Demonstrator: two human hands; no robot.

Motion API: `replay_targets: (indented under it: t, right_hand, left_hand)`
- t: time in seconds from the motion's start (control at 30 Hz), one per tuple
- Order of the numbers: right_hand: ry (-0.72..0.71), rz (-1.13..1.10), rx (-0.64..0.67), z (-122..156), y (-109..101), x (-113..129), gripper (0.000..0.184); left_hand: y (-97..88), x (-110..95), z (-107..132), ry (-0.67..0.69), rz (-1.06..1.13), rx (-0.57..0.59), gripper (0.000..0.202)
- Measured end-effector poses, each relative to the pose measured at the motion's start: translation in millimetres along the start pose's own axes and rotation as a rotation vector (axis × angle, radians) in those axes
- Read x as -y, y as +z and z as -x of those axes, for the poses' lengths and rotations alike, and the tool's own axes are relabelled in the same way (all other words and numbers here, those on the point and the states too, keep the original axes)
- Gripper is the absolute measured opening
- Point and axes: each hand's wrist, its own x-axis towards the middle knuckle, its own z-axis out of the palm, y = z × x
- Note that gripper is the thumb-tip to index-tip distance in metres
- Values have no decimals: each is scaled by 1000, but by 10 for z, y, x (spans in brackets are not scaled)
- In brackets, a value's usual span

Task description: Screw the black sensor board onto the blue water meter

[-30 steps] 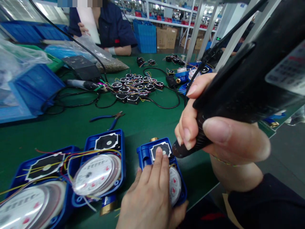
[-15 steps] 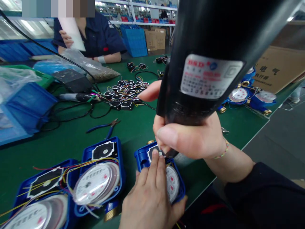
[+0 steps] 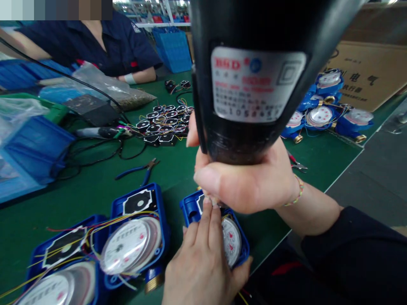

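My right hand is closed around the lower end of a black electric screwdriver with a silver label. The tool stands nearly upright over the top part of a blue water meter; its tip is hidden behind my fingers. My left hand steadies this meter, its fingertips pressing on the black module in the upper part and its thumb at the lower right edge. Part of the round dial shows beside the fingers. To the left lie two more open blue water meters, with black modules, dials and loose coloured wires.
Blue-handled cutters lie ahead, near a pile of wired black modules. Red-handled pliers and finished-looking meters are at right, by a cardboard box. A blue bin stands left. A co-worker sits opposite.
The screwdriver has swung to a more upright position and shifted left, with my right hand moving slightly left. My left hand stays on the meter. The co-worker's raised arm has moved left.
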Motion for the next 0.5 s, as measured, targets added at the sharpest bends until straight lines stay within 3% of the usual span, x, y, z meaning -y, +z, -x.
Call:
replay_targets:
  t: [0.2,0.33,0.5]
  right_hand:
    - [-38,62,-6,-23,24,-38,10]
    - [-34,19,16,-25,31,-29,16]
    - [39,-148,187,-41,-56,32,21]
  left_hand:
    - [-38,-20,-27,-23,40,28,65]
    - [-60,-23,-29,-26,37,27,60]
    - [-38,18,0,-11,-7,-14,70]
